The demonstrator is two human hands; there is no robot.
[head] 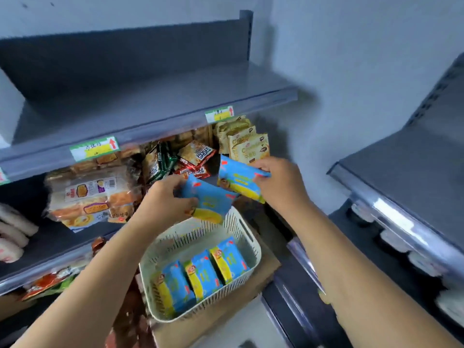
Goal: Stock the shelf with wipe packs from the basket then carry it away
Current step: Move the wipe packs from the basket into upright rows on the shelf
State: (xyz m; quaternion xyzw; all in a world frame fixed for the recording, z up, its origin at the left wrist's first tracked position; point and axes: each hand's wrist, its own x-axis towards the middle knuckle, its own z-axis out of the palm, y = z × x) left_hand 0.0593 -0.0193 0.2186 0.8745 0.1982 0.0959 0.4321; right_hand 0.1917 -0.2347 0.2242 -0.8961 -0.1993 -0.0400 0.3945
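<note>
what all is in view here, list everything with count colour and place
basket: one, cream, bottom centre
basket wipe packs: three, blue and yellow, upright inside it
left wipe pack: one, blue and yellow, above the basket
right wipe pack: one, blue and yellow, beside it
upper shelf: one, grey, top
price tags: at least two, green and yellow, its front edge
bread packs: several, orange, middle shelf left
snack packets: several, red and green, middle shelf centre
gold packets: several, middle shelf right
side shelf unit: one, grey, right
left hand: grips the left wipe pack
right hand: grips the right wipe pack
</note>
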